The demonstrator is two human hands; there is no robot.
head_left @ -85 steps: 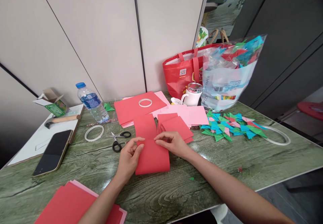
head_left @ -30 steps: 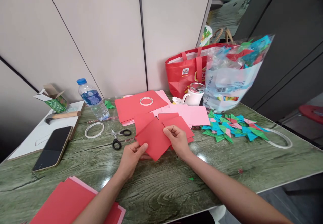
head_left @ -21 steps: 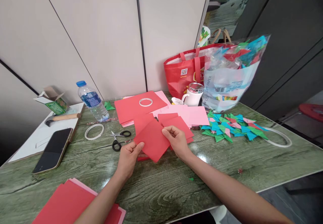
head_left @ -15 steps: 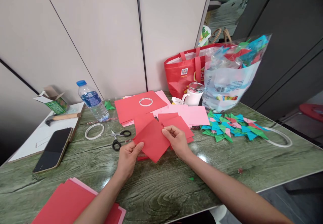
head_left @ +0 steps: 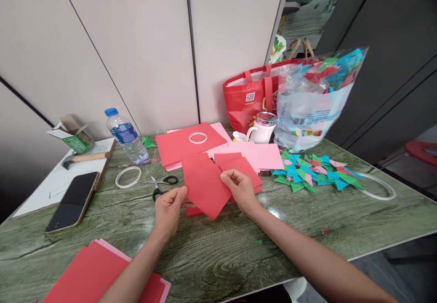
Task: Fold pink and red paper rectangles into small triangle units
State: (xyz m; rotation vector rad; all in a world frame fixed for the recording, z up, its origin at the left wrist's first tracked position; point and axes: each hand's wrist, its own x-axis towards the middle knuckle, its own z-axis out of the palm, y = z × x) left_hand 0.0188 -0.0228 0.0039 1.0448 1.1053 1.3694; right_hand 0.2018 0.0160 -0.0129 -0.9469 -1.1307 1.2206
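A red square of paper (head_left: 206, 188) is held tilted above the green marbled table (head_left: 218, 257). My left hand (head_left: 168, 212) pinches its left corner, my right hand (head_left: 239, 188) pinches its right edge. Another red piece (head_left: 194, 211) lies under it on the table. Behind are stacks of red paper (head_left: 184, 144) and pink paper (head_left: 259, 155). Black-handled scissors (head_left: 162, 185) lie just left of my left hand.
Folded blue, green and pink paper triangles (head_left: 312, 172) are heaped at the right. A red bag (head_left: 249, 100), a clear plastic bag (head_left: 307, 107) and a white mug (head_left: 261, 130) stand behind. A water bottle (head_left: 125, 136), tape rings (head_left: 128, 177), a phone (head_left: 73, 200) and more red sheets (head_left: 92, 278) lie left.
The red sheet was lifted off the table and turned corner-down between both hands; in the last half second my left hand slid up along its left edge.
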